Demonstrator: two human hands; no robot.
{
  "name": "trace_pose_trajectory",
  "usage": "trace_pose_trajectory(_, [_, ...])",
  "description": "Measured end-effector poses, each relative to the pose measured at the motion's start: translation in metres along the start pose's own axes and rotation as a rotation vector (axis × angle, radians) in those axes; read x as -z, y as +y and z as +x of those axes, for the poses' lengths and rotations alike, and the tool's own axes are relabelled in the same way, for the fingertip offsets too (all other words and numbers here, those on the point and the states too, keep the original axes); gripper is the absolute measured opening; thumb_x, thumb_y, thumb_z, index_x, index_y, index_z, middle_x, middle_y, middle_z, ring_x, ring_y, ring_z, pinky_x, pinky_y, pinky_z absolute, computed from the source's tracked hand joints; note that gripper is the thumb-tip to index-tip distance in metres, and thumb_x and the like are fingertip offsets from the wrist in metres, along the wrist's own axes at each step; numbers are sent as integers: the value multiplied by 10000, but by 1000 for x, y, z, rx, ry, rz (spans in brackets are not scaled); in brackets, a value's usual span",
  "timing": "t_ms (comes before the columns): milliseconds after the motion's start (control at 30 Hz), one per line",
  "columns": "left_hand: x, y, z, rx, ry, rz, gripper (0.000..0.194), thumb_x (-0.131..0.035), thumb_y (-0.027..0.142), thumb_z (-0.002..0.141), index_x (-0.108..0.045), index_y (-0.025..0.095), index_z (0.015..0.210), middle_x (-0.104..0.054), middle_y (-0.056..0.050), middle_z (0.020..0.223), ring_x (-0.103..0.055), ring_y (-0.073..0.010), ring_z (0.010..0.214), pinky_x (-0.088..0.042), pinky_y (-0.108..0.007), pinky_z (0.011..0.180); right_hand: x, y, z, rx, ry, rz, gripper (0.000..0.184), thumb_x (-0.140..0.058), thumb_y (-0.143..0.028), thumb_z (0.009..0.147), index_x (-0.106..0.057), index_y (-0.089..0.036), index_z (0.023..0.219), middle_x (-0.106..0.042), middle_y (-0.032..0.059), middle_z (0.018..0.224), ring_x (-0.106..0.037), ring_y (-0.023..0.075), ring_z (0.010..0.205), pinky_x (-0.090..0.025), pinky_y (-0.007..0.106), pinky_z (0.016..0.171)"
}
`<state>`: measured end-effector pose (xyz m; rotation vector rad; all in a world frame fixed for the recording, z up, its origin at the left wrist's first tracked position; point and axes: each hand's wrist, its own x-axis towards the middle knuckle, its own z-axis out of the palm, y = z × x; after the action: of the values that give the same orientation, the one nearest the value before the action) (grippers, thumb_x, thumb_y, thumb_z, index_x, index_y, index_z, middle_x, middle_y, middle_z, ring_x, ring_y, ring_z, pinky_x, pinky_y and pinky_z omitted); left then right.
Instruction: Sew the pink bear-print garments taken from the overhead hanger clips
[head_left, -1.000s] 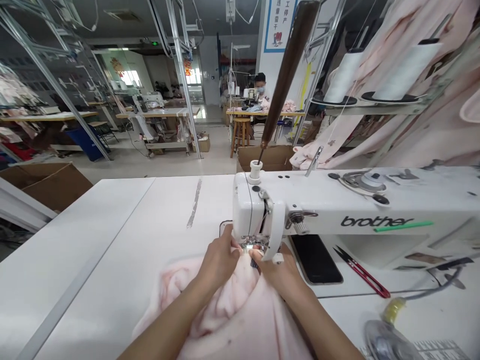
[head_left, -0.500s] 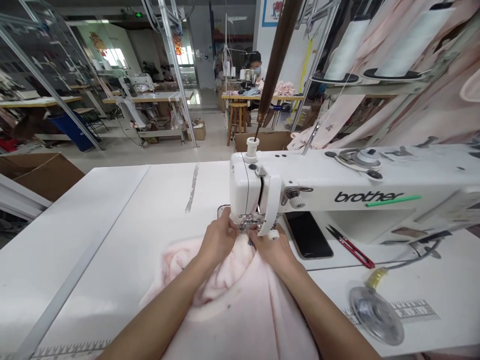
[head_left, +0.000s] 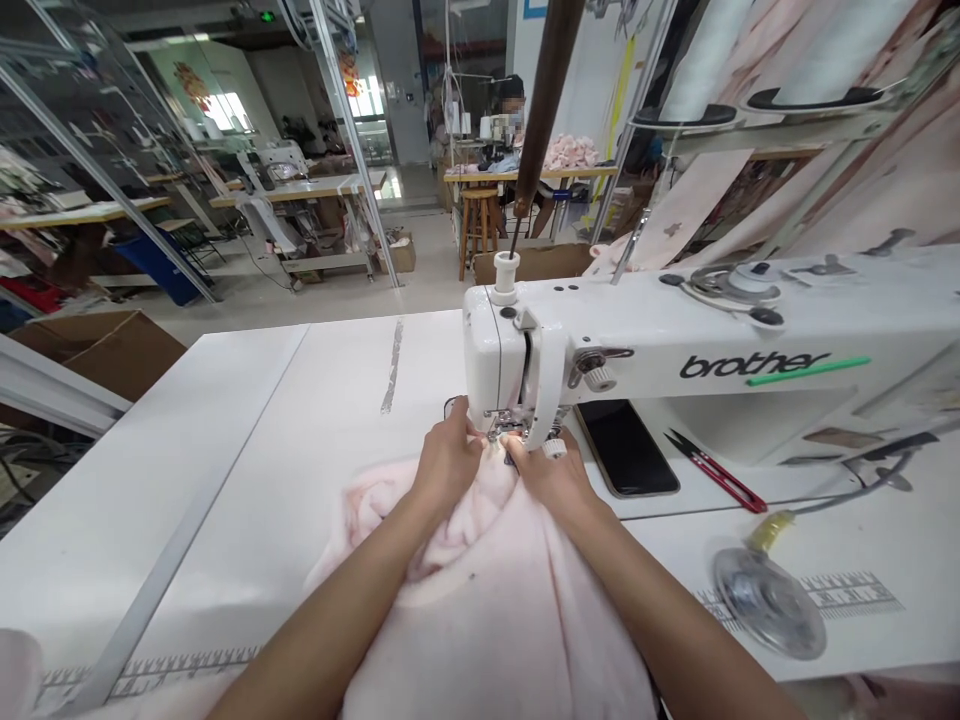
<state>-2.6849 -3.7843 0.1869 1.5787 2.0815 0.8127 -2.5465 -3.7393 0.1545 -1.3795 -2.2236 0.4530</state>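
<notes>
Soft pale pink fabric (head_left: pixel 517 590) drapes from the needle area of a white sewing machine (head_left: pixel 637 350) down over the table's front edge. My left hand (head_left: pixel 448 455) pinches the fabric just left of the presser foot (head_left: pixel 506 427). Close to the foot on the right, my right hand (head_left: pixel 551 470) presses and grips the same fabric, thumb towards the needle. A small dark patch (head_left: pixel 510 459) shows on the fabric beside the right thumb. Some fingertips are hidden by the machine head and the cloth.
A phone (head_left: pixel 628 447) and red-handled thread snips (head_left: pixel 716 472) lie right of my right hand. Nearer me is a clear round disc (head_left: pixel 769 602) on a cable. Thread cones (head_left: pixel 709 65) stand above. A person (head_left: pixel 510 120) sits at a far table.
The view has shifted slightly, so the machine sits higher and further right. Both hands stay at the presser foot on the fabric; the right thumb shows more clearly.
</notes>
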Motion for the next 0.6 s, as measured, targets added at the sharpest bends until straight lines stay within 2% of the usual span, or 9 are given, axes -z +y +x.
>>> trace_pose_trajectory(333, [-1, -3, 6, 20, 5, -14, 130, -495, 112, 721, -512, 192, 822, -630, -16, 766, -593, -202, 726, -355, -264, 572, -4, 1, 6, -10, 26, 85, 181, -481, -251, 814, -596, -174, 698, -548, 52, 651, -513, 213, 687, -352, 304, 624])
trace_pose_trajectory(600, [3, -6, 9, 12, -8, -98, 247, -534, 151, 718, -524, 200, 961, -646, -18, 833, -604, -195, 785, -415, -271, 659, 4, -1, 2, 15, 4, 223, 149, -502, -268, 822, -603, -190, 745, -595, 82, 726, -548, 253, 806, -388, 359, 756])
